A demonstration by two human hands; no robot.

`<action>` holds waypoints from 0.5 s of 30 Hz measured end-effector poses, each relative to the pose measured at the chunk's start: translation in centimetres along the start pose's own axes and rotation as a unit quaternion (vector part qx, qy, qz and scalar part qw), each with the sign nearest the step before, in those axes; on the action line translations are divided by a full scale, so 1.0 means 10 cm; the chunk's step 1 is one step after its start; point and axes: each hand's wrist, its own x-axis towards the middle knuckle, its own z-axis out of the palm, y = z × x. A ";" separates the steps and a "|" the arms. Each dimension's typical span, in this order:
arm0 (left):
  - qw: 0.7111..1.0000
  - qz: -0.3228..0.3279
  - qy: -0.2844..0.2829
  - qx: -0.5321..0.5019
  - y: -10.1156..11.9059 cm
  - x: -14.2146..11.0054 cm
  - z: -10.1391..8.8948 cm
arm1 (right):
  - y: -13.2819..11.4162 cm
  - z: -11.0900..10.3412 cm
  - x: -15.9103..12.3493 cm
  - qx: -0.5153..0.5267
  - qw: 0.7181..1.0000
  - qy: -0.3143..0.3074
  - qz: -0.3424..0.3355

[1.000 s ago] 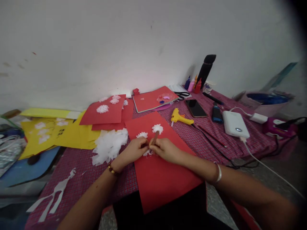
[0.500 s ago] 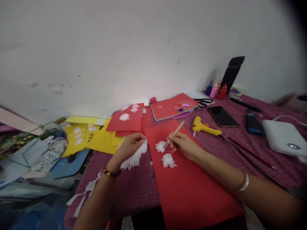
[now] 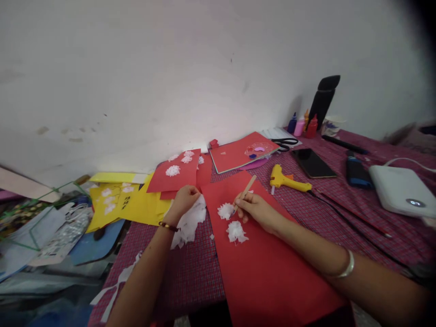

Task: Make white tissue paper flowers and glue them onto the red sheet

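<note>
My right hand point(image 3: 254, 209) grips a slim wooden stick point(image 3: 248, 187), its lower end at the edge of a white paper flower point(image 3: 225, 211). A second white paper flower point(image 3: 236, 231) lies just below the first. Both rest on a large red sheet of paper point(image 3: 272, 277). On the left, my left hand point(image 3: 185, 199) is closed with fingertips pinched together, over a pile of white tissue paper pieces point(image 3: 192, 222). Whatever sits between those fingertips is too small to make out.
Red cards with white flowers point(image 3: 158, 179) and yellow decorated paper point(image 3: 139, 206) lie at the back left. Scissors point(image 3: 285, 143), a yellow glue gun point(image 3: 289, 181), a phone point(image 3: 313, 163), paint bottles point(image 3: 299, 127) and a white power bank point(image 3: 402, 190) stand or lie to the right.
The left hand has drawn back slightly from the red sheet's edge, uncovering more of the tissue pile. The right hand and stick stay beside the upper flower. The view has shifted slightly.
</note>
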 end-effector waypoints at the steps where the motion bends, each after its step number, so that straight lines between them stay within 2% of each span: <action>1: 1.000 0.001 0.015 -0.005 0.03 -0.03 -0.04 | -0.01 0.00 0.00 0.003 1.000 0.001 -0.011; 4: 0.995 -0.001 0.038 -0.092 0.20 -0.20 -0.12 | -0.07 0.01 -0.03 0.012 0.997 -0.002 -0.077; 8: 0.963 -0.016 -0.002 -0.267 0.51 -0.47 0.00 | -0.16 0.03 -0.10 -0.001 0.985 -0.016 -0.171; 11: 0.949 -0.016 -0.023 -0.314 0.68 -0.58 0.15 | -0.18 0.05 -0.13 -0.020 0.982 -0.031 -0.185; 15: 0.948 0.003 -0.018 -0.318 0.72 -0.60 0.27 | -0.15 0.06 -0.13 -0.030 0.982 -0.028 -0.187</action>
